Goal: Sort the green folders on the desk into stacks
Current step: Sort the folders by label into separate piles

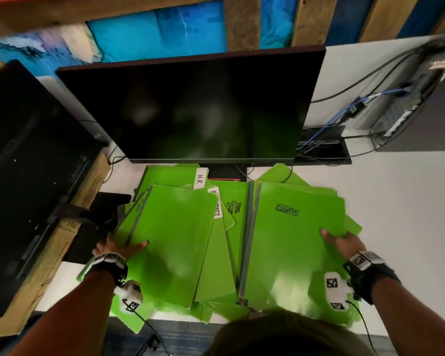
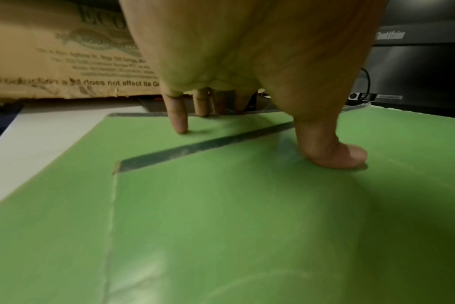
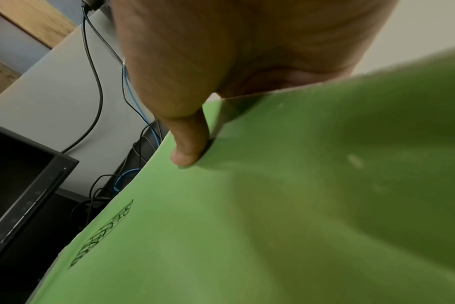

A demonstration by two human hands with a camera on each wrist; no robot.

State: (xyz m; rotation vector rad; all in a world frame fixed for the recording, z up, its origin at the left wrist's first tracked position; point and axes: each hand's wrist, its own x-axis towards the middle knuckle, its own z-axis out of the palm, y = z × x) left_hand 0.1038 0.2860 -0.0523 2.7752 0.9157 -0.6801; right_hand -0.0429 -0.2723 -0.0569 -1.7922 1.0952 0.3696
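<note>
Head view: green folders [image 1: 216,242] lie fanned in a loose heap on the desk [image 1: 396,201], no neat stacks yet. My left hand [image 1: 118,249] pinches one folder's edge, my right hand [image 1: 342,240] another. Sorting barely started.

The folders [image 1: 175,242] are bright green with grey spine strips, and the right-hand folder [image 1: 293,242] bears a black scribbled box (hatched inside). A white tab [image 1: 200,179] reads "H·R" in black; the monitor [image 1: 190,104] is black, the desk [image 1: 401,201] white, the box [image 1: 88,191] brown.
</note>
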